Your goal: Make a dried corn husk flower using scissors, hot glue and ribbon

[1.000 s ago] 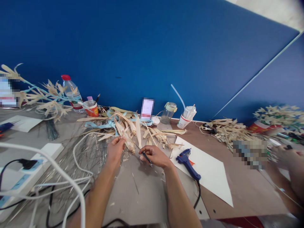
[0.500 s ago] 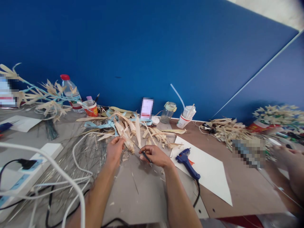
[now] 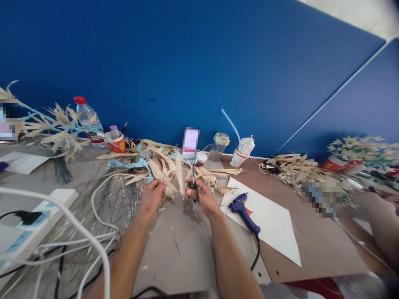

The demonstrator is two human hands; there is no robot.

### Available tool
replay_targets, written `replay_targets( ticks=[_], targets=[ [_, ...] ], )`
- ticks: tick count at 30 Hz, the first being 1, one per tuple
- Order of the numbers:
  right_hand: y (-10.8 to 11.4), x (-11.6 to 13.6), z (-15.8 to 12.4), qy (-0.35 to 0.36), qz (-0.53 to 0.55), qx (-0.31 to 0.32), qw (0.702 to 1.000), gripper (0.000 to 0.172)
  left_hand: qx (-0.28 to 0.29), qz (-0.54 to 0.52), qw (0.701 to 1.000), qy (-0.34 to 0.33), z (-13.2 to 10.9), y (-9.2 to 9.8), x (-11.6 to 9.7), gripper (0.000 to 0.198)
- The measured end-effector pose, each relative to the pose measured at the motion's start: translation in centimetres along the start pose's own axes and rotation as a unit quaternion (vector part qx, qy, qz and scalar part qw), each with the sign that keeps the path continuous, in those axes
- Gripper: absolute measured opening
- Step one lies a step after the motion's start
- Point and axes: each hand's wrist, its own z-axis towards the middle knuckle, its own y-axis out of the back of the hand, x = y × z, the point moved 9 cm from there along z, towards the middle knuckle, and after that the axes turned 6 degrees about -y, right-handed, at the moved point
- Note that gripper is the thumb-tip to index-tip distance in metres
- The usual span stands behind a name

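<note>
In my right hand [image 3: 205, 199] is a pair of scissors [image 3: 193, 178], its dark handles in my fingers and its blades pointing up and away from me. My left hand [image 3: 152, 198] is closed in a pinch at the near edge of a pile of dried corn husks [image 3: 160, 164]. What its fingertips hold is too small to make out against the pale husks. Light blue ribbon [image 3: 127, 163] runs through the pile. Small scraps and a thin stick lie on the table [image 3: 174, 265] between my forearms.
A blue glue gun [image 3: 245, 211] rests on white paper [image 3: 277, 232] to the right. At left are a power strip [image 3: 59, 203], looping white cables and thin wires [image 3: 124, 203]. Cups, a bottle [image 3: 90, 120] and a jar [image 3: 218, 147] stand behind. Another person's hand [image 3: 370, 203] is at far right.
My right hand has turned the scissors from a slant toward my left hand to upright, blades pointing away. My left hand stays pinched and has barely moved. The view has shifted slightly.
</note>
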Motion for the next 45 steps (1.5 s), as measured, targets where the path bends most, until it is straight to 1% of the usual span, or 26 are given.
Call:
replay_targets(
  ticks=[3,6,8,11,15,18,20,23,25,27,32,40,45],
  targets=[
    [-0.8,-0.5,0.1,-0.008,0.034,-0.002,0.999,0.043,0.05,0.032,0.998,0.005,-0.2,-1.0,0.5,0.018],
    [-1.5,-1.2,0.2,-0.031,0.029,-0.009,0.999,0.046,0.084,0.048,0.995,0.002,-0.3,-1.6,0.6,0.02],
    [-1.6,-1.4,0.2,-0.037,0.018,-0.016,0.999,0.045,0.099,0.049,0.994,0.0,-0.4,-1.9,0.6,0.021],
    [-1.6,-1.4,0.3,-0.034,0.013,-0.021,0.999,0.044,0.1,0.042,0.994,0.008,-0.5,-2.0,0.7,0.021],
    [-1.6,-1.6,0.2,-0.042,-0.001,-0.012,0.999,0.043,0.079,0.022,0.996,0.025,-0.5,-1.8,0.9,0.021],
    [-1.8,-1.6,0.1,-0.059,-0.047,0.018,0.997,0.04,0.056,0.007,0.998,0.024,-0.3,-1.3,1.0,0.022],
    [-1.9,-1.7,-0.1,-0.079,-0.092,0.053,0.991,0.037,0.025,-0.002,1.0,0.017,0.0,-0.6,1.0,0.022],
    [-1.6,-1.7,-0.5,-0.101,-0.151,0.088,0.979,0.03,-0.04,-0.006,0.999,-0.004,0.6,1.0,0.7,0.023],
    [-1.2,-1.5,-0.7,-0.105,-0.173,0.104,0.974,0.027,-0.077,-0.008,0.997,-0.018,0.9,1.9,0.4,0.024],
    [-1.0,-1.5,-0.9,-0.113,-0.187,0.125,0.968,0.024,-0.1,-0.009,0.995,-0.026,1.0,2.6,0.2,0.024],
    [-0.8,-1.6,-1.5,-0.145,-0.217,0.16,0.952,0.023,-0.105,0.002,0.994,-0.023,1.1,3.0,0.2,0.021],
    [-0.5,-2.1,-1.9,-0.166,-0.208,0.218,0.939,0.027,-0.084,0.032,0.996,-0.015,0.9,2.4,0.2,0.018],
    [-0.3,-2.3,-1.9,-0.166,-0.202,0.232,0.937,0.029,-0.071,0.077,0.994,-0.026,0.7,2.2,-0.3,0.019]
  ],
)
